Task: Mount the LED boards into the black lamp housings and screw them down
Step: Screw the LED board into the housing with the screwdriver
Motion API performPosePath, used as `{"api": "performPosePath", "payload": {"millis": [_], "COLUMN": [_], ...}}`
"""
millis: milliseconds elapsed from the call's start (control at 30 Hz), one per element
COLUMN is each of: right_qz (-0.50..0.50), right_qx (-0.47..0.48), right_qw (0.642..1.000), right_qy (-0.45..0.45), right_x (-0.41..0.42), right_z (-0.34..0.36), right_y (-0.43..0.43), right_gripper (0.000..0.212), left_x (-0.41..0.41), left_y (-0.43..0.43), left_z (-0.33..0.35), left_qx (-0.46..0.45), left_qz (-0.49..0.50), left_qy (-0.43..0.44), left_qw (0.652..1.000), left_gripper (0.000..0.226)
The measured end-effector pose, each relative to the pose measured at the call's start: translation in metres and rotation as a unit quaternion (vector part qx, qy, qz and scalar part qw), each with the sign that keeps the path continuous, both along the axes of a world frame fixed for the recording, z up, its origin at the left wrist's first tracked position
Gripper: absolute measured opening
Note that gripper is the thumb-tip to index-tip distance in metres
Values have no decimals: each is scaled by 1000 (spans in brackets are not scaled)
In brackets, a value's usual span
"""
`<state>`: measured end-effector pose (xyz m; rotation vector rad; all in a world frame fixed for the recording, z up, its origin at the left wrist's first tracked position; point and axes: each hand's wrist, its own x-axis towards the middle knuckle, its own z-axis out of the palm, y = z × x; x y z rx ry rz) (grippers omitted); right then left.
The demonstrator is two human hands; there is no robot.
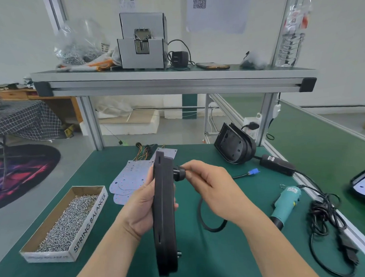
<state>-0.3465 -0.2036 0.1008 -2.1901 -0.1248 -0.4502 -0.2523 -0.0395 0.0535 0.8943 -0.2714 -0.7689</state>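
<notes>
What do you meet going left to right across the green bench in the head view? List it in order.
Box of screws → LED boards → black lamp housing, held on edge → right hand, pinching the housing's cable fitting → teal screwdriver → tangled black cable.

Left hand (pixel 141 204) holds black housing (pixel 164 213) edge-on; right hand (pixel 216 191) pinches its cable gland (pixel 178 173).

On the bench (pixel 223 261), a box of screws (pixel 66 223) lies front left, LED boards (pixel 129 175) behind it toward the middle, and a housing (pixel 164 211) is held on edge before them. A second housing (pixel 233 146) leans at the rear right, a screwdriver (pixel 284 205) lying nearer on that side. The shelf (pixel 175 76) above carries a screw feeder (pixel 143 42), a phone (pixel 213 65) to its right.
</notes>
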Motion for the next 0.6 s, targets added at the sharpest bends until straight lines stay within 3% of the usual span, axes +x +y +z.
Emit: {"api": "performPosePath", "payload": {"millis": [33, 133, 167, 233, 333, 433, 533, 600], "right_qz": [-7, -31, -41, -51, -36, -32, -23, -10], "right_qx": [-1, 13, 44, 196, 400, 409, 370, 336], "right_qw": [1000, 999, 998, 979, 915, 912, 929, 942], "right_qy": [-1, 2, 1, 10, 27, 8, -2, -8], "right_x": [1, 5, 6, 8, 10, 9, 10, 8], "right_z": [0, -3, -5, -9, -15, -18, -19, -20], "right_y": [0, 1, 4, 10, 24, 30, 28, 28], "right_gripper": [19, 20, 21, 25, 23, 22, 19, 16], "left_x": [-3, -9, -12, -15, -18, -21, -20, -18], "left_y": [-1, -4, -5, -8, -10, -8, -7, -7], "left_z": [1, 8, 10, 9, 5, 8, 7, 4], "left_qx": [-15, -73, -83, -94, -74, -63, -48, -42], "left_qz": [-22, -97, -112, -107, -45, -20, 15, 35], "left_qy": [52, 160, 175, 184, 163, 159, 179, 179], "left_qw": [998, 980, 975, 973, 983, 985, 983, 982], "left_gripper": [6, 55, 61, 62, 55, 55, 25, 35]}}
